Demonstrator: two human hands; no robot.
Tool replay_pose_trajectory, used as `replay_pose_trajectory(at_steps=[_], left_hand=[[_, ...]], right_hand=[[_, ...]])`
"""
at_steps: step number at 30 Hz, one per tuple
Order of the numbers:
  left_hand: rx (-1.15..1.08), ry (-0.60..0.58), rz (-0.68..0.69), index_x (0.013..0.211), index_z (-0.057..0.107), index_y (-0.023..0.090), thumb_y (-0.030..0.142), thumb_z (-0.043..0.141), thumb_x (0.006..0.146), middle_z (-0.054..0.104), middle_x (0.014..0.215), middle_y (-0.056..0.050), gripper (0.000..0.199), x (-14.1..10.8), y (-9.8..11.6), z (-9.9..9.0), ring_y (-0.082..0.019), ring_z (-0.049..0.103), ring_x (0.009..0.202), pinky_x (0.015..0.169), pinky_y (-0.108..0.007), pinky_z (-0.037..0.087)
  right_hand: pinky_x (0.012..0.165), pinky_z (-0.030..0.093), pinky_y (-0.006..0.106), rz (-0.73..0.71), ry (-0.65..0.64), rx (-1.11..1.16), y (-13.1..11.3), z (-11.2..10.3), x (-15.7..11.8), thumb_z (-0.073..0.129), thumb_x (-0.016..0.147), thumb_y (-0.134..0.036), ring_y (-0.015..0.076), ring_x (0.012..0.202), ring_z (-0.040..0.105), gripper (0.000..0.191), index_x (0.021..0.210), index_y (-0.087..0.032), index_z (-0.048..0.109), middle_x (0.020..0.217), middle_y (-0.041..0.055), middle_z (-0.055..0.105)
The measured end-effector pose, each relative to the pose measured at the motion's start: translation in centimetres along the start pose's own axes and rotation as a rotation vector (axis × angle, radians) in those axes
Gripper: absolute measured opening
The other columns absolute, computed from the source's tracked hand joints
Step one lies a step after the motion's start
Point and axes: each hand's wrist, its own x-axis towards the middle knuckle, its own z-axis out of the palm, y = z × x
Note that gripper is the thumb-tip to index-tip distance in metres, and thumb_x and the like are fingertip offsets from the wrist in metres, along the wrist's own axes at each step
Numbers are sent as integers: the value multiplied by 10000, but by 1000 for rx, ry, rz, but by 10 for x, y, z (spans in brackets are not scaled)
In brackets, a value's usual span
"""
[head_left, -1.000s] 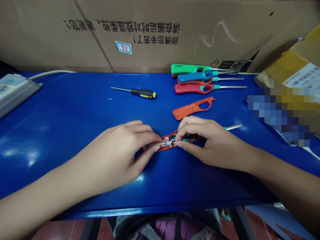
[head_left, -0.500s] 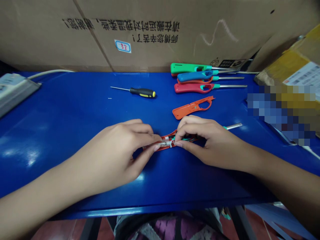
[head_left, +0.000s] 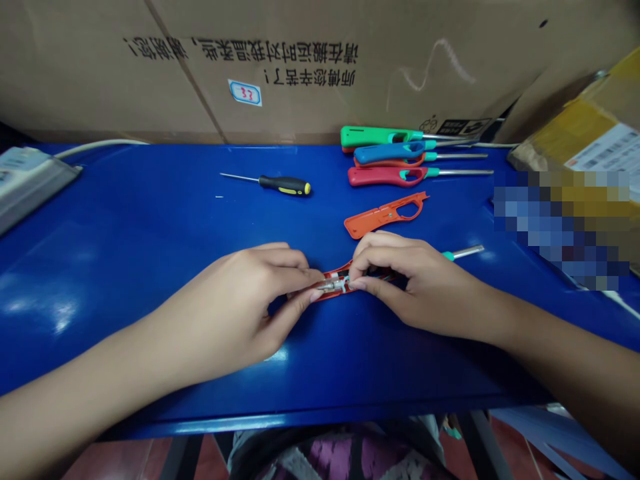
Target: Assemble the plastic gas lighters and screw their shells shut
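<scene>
An opened orange lighter (head_left: 327, 295) lies on the blue table between my hands, its inner parts showing. My left hand (head_left: 255, 287) pinches the clear fuel tank (head_left: 326, 287) at the lighter's left end. At the middle of the lighter, the fingertips of my right hand (head_left: 400, 273) are pressed together on a small inner piece, mostly hidden by the fingers. The lighter's metal nozzle (head_left: 469, 252) with a teal collar sticks out past my right hand. Just behind lies the loose orange half shell (head_left: 383, 215), inner side up.
Several long lighters, among them a green one (head_left: 370, 137), a blue one (head_left: 387, 153) and a red one (head_left: 383, 176), are stacked at the back. A screwdriver (head_left: 285, 185) lies left of them. Cardboard (head_left: 300, 113) walls the rear; a taped box (head_left: 590, 133) stands at right, a power strip (head_left: 35, 177) at left.
Both hands stay almost in place, with only slight finger movement over the lighter's inner parts. Nothing else on the table has moved.
</scene>
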Motion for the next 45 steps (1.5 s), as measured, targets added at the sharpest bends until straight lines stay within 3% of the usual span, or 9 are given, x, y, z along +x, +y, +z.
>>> replay_pose_trajectory(at_steps=[32, 45], left_hand=[[-12, -2, -32, 1059, 764, 219, 254, 544, 990, 721, 926, -39, 233, -2, -1, 3, -181, 640, 821, 733, -332, 504], [-23, 3, -24, 1083, 758, 225, 252, 535, 997, 722, 933, -39, 241, 0, -2, 4, -183, 639, 830, 753, -336, 505]], right_hand=[[861, 460, 303, 61, -16, 43, -1, -1, 3, 580, 949, -143, 141, 910, 602, 107, 898, -203, 652, 941, 12, 659], [838, 455, 260, 90, -7, 48, 0, -1, 3, 580, 941, -134, 118, 904, 604, 115, 886, -193, 662, 933, 1, 658]])
